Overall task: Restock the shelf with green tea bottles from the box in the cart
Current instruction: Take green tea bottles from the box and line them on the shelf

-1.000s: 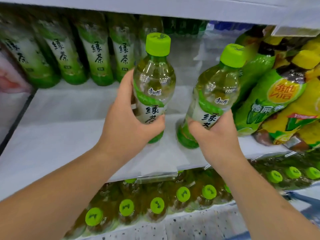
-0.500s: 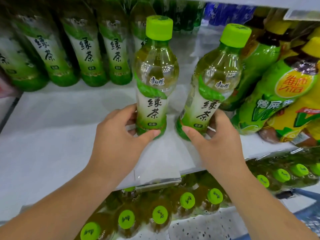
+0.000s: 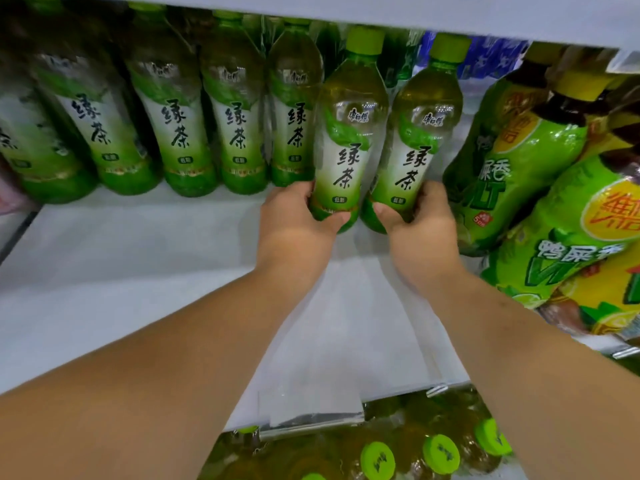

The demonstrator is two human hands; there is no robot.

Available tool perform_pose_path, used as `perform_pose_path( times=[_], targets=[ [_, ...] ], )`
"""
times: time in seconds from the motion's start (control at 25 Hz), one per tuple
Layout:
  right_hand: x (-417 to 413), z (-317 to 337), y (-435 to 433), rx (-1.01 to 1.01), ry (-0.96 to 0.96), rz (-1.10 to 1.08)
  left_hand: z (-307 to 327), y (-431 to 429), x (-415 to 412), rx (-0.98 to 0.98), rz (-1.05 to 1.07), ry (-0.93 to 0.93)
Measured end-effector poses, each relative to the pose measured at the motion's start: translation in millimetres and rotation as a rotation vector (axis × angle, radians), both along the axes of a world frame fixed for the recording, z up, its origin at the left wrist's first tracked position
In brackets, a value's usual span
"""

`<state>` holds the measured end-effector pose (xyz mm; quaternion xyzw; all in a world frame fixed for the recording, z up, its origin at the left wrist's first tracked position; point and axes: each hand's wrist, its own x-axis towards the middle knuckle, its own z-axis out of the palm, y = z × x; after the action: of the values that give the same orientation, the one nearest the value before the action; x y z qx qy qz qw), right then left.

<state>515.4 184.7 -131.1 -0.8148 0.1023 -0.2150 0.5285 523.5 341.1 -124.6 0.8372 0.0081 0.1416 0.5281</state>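
The left hand (image 3: 294, 223) grips the base of the left bottle (image 3: 348, 133), thumb across the low front and fingers curled round the far side. The right hand (image 3: 424, 233) holds the base of the right bottle (image 3: 420, 140) the same way. Each bottle rises straight up from its hand, so the hands cover only the bottom edge and the labels face the camera.

The 2 bottles stand upright, close side by side, deep on the white shelf (image 3: 121, 271). Whether their bases rest on it or hang just above cannot be told, since the hands hide them. The left bottle is just right of the back row (image 3: 173, 129) of matching bottles and overlaps its last one in this view. The right bottle is near the green and yellow packs (image 3: 512, 161) leaning at the right.

Both bottles are clear plastic filled with yellow-green tea. Each has a lime-green cap and a label that fades from white to green. The label carries a leaf shape and 2 large black characters, with a small box of print below.

Below the shelf edge, more lime caps (image 3: 441, 453) show from above.
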Motion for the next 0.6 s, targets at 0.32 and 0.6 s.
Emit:
perform_pose_path(
  times=[0.32, 0.6],
  targets=[
    [41, 13, -3, -0.029, 0.088, -0.049, 11, -22, 39, 0.248, 0.048, -0.022],
    [65, 12, -6, -0.033, 0.07, -0.041, 19, -34, 61, 0.346, 0.074, 0.048]
  ],
)
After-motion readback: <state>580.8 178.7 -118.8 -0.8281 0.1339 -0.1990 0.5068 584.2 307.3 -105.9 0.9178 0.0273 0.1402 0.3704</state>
